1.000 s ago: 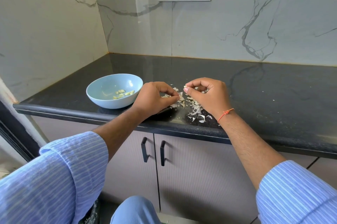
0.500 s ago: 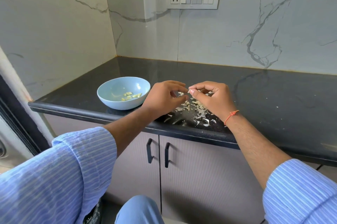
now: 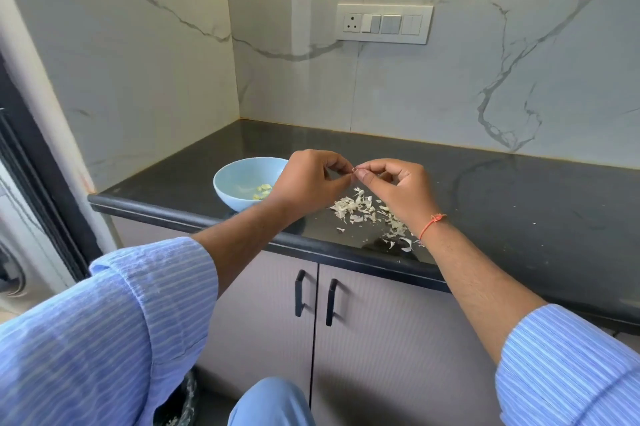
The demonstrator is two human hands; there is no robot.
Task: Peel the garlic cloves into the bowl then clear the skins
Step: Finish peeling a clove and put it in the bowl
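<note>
A light blue bowl (image 3: 239, 183) stands on the black counter near its front edge, with several peeled garlic cloves (image 3: 262, 190) inside. My left hand (image 3: 306, 183) and my right hand (image 3: 398, 191) are raised just above the counter, fingertips meeting. Between them they pinch a small garlic clove (image 3: 353, 170), mostly hidden by the fingers. A scatter of white garlic skins (image 3: 363, 212) lies on the counter under and beside my right hand.
The black counter (image 3: 519, 204) runs right along a marble wall and ends at a corner on the left. A switch panel (image 3: 384, 23) sits on the back wall. Cabinet doors with black handles (image 3: 315, 297) are below. A dark bin (image 3: 180, 405) stands by my knee.
Both hands have lifted off the skin pile and come together higher above the counter. The head has moved back, so more wall shows.
</note>
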